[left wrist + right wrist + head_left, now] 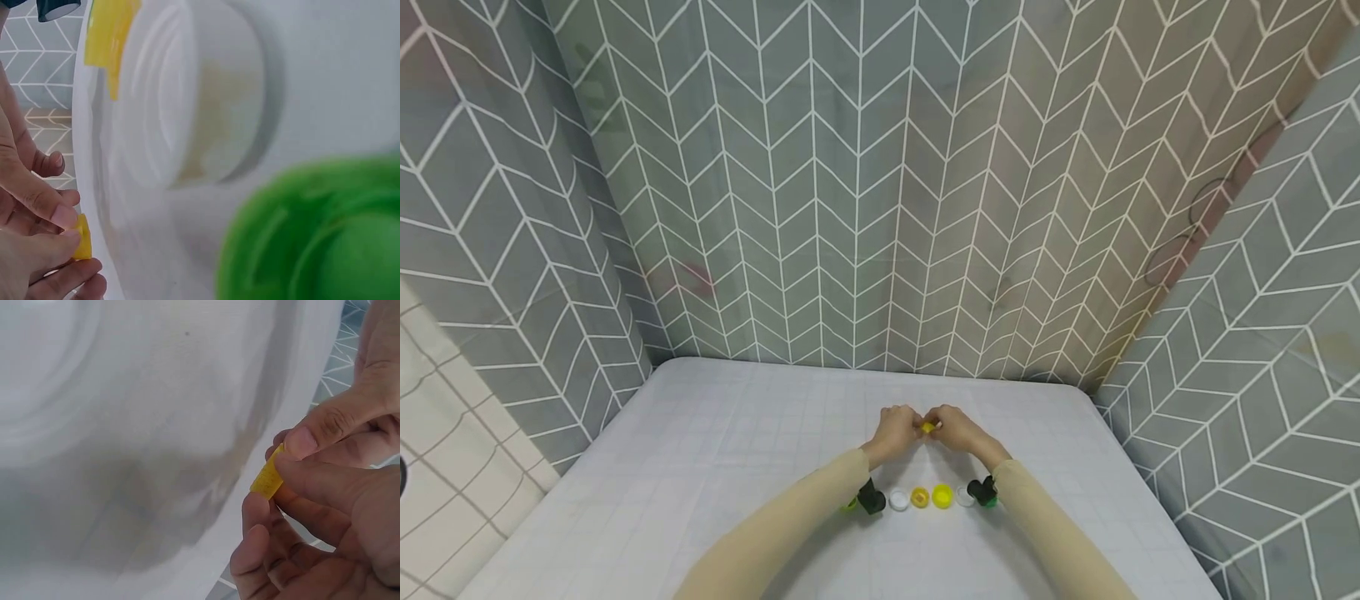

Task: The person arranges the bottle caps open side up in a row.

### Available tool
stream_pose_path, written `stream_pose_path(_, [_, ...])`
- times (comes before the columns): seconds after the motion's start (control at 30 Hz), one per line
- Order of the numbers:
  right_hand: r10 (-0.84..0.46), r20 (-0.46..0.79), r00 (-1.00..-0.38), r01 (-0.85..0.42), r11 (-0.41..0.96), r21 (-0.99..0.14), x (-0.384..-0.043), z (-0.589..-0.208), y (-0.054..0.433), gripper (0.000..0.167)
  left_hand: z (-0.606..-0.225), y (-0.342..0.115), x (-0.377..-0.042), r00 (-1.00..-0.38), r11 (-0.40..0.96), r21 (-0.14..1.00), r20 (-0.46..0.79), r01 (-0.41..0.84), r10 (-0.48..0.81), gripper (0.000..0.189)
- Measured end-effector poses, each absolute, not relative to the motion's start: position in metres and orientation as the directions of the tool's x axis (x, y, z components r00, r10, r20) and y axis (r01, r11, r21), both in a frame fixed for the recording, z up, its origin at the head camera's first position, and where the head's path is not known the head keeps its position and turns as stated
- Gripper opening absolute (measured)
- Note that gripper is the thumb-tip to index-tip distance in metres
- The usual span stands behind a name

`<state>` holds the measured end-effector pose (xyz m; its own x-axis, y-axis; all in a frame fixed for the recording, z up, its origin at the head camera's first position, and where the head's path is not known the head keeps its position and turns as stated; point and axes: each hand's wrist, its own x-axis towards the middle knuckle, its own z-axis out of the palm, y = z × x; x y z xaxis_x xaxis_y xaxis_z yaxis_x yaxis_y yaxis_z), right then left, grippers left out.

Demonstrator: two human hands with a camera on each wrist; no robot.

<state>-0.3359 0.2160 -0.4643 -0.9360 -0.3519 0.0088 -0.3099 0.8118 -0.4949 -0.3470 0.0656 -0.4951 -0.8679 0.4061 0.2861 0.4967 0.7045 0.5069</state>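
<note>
Both hands meet above the far middle of the table around a small yellow piece [928,427]. It is block-like with a textured face [267,480], and its exact kind cannot be told. My left hand [895,433] pinches it from the left between thumb and fingers. From the other side my right hand [958,432] pinches the same piece. In the right wrist view, both thumbs lie against it, and the fingers hide part of its surface. A white round lid-like dish [231,106] and a green round one [350,250] loom close in the left wrist view.
Nearer than the hands, a row runs across the white-covered table [737,417]: a white dish [898,500], an orange-yellow one [920,498], a bright yellow one [942,497], and a whitish one [965,497]. Green shows at both ends, partly behind black wrist devices [871,498]. Patterned curtains [865,208] surround the table.
</note>
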Motion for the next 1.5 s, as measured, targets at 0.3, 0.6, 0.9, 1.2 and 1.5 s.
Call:
stream_pose_path(0.3, [-0.41, 0.032, -0.911, -0.362, 0.762, -0.537, -0.331, -0.454, 0.225, 0.023, -0.49, 0.06, -0.343, -0.841, 0.65, 0.535, 0.305, 0.54, 0.447, 0.021])
stream_pose_path(0.6, [-0.384, 0.11, -0.917, -0.367, 0.701, -0.611, -0.319, -0.445, 0.24, 0.018, -0.486, 0.062, -0.337, -0.825, 0.583, 0.587, 0.348, 0.562, 0.445, 0.016])
stream_pose_path(0.9, [-0.419, 0.092, -0.903, -0.383, 0.691, -0.613, -0.306, -0.437, 0.263, 0.015, -0.476, 0.075, -0.328, -0.826, 0.522, 0.649, 0.348, 0.553, 0.443, 0.016])
stream_pose_path(1.2, [-0.384, 0.105, -0.917, -0.369, 0.723, -0.584, -0.284, -0.418, 0.289, 0.018, -0.463, 0.099, -0.308, -0.822, 0.549, 0.619, 0.345, 0.562, 0.453, 0.016])
stream_pose_path(1.5, [-0.326, 0.069, -0.943, -0.307, 0.769, -0.56, -0.267, -0.406, 0.316, 0.015, -0.452, 0.133, -0.296, -0.813, 0.589, 0.564, 0.337, 0.579, 0.476, 0.016])
